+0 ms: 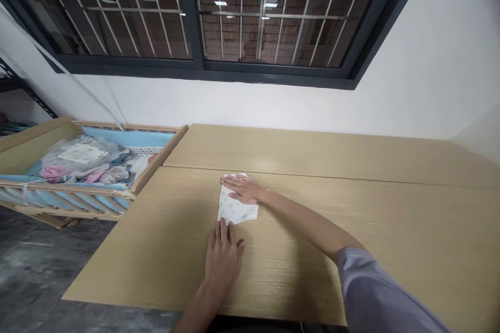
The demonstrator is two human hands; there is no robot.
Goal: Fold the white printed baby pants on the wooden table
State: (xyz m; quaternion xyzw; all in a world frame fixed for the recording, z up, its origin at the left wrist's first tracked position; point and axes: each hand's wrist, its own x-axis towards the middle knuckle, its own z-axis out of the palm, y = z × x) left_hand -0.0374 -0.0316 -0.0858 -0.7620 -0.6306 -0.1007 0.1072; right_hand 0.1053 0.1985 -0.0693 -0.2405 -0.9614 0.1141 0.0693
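Note:
A small white cloth (235, 212) with a faint printed pattern lies flat, seemingly folded, on the wooden table (332, 229). My right hand (244, 189) rests palm down across its far part, fingers stretched to the left and covering some of it. Closer to me, my left hand (224, 255) lies flat on the table with its fingers extended. Its fingertips touch the near left edge of the cloth. Neither hand grips anything.
A wooden crib (156, 167) with blue lining stands left of the table, with a pile of clothes (84, 158) inside. A barred window (269, 15) is set in the white wall (234, 101) behind. Grey floor (47, 265) shows at the lower left.

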